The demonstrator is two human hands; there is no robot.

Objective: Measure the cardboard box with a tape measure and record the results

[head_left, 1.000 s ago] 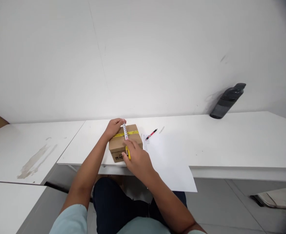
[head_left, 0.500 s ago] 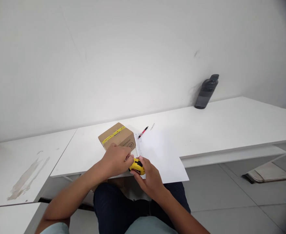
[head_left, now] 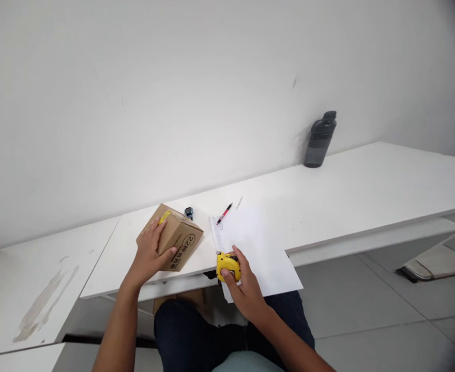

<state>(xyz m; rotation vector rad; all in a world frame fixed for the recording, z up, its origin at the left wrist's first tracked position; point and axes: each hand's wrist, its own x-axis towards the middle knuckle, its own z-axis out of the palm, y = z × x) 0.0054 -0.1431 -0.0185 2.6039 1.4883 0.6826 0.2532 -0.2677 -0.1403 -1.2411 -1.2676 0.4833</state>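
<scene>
A cardboard box with yellow tape and dark printing sits at the desk's front part, turned at an angle. My left hand grips it, fingers over the top and thumb on the printed side. In my right hand is a yellow and black tape measure, held just above the desk's front edge; its blade looks drawn in. White paper lies beneath and beside that hand, overhanging the edge. A red and black pen rests on the paper's upper left part.
Behind the box lies a small dark object, perhaps a wristwatch. A dark bottle stands by the wall to the right. The white desk runs along the wall, and my legs are under its front edge.
My left hand has left the tape measure and taken hold of the box, which is turned and nearer. The small dark object behind it now shows. My right hand keeps the tape measure.
</scene>
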